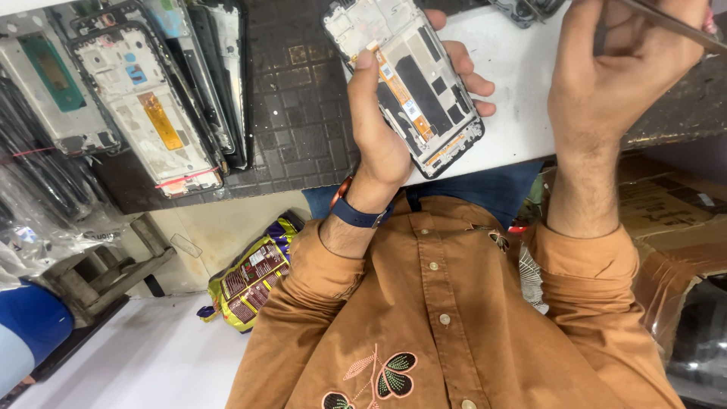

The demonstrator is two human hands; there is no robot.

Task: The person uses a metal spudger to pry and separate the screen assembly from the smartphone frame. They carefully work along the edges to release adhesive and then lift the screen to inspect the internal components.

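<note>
Setting: phone repair workshop. Evidence: stack of bare phone frames point(144, 98) with exposed flex cables, lying on a dark gridded work mat point(303, 113) at the table point(522, 91) edge. One opened phone point(413, 76) with internals exposed, over a white pad. More stripped frames in plastic bags point(30, 204) at left. Cardboard boxes point(674, 220) at right. A snack wrapper point(250, 276) lies on the floor.

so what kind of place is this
Most likely a phone repair bench: the left hand holds an opened phone frame, the right hand holds a thin metal tool, and more stripped frames lie stacked nearby.
</note>
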